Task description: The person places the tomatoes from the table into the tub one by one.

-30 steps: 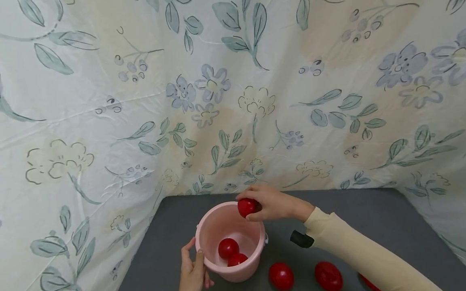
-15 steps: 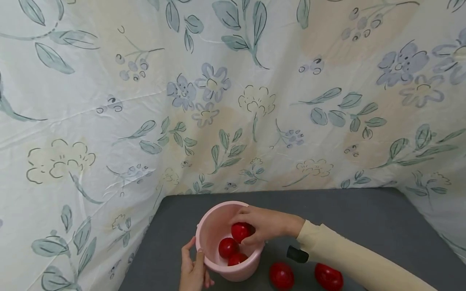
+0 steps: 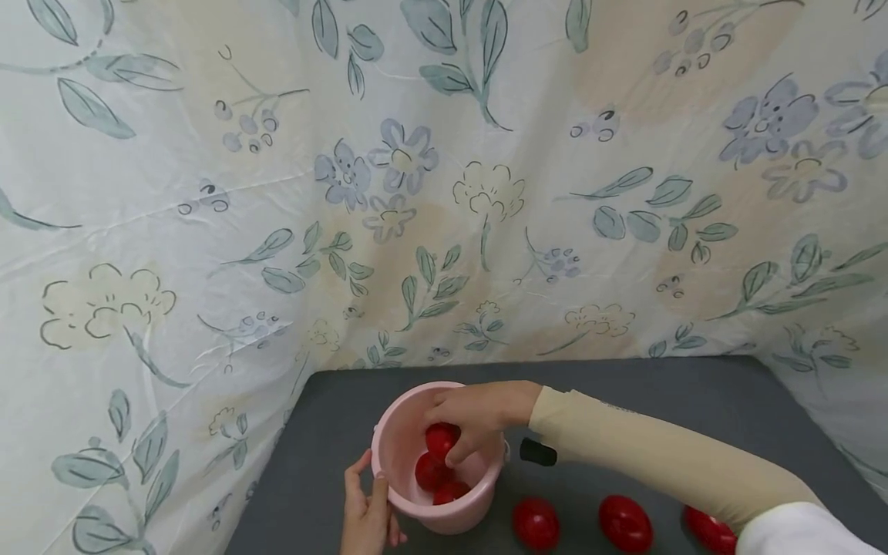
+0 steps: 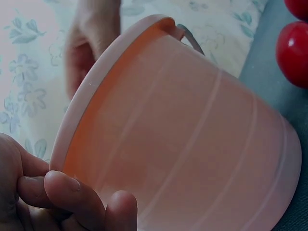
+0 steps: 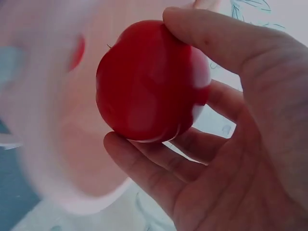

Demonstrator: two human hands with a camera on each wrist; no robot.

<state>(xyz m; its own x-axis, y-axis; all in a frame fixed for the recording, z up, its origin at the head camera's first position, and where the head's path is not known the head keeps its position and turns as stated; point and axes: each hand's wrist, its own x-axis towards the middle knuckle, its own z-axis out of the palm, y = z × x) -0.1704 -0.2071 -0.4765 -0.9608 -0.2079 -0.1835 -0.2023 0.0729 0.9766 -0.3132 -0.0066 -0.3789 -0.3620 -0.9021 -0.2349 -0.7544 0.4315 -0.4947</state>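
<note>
A pink bucket (image 3: pixel 454 524) with a thin handle stands on the dark grey table, tipped a little toward me. My left hand (image 3: pixel 365 509) grips its rim at the near left, fingers curled against the outer wall in the left wrist view. Inside the bucket, my right hand (image 3: pixel 479 412) holds a glossy red tomato (image 3: pixel 441 439) between thumb and fingers, as the right wrist view shows up close. Below it lie two more tomatoes, one (image 3: pixel 430 472) near the middle and another (image 3: pixel 451 492) by the near wall.
To the right of the bucket, three tomatoes lie on the table (image 3: pixel 590 385): one close by (image 3: pixel 536 524), one farther right (image 3: pixel 626 524), one partly under the right sleeve (image 3: pixel 708 530). A floral cloth (image 3: pixel 444 231) hangs behind the table and along its sides.
My right hand has carried its tomato from above the far right rim down and leftward into the bucket. The left hand stays on the rim.
</note>
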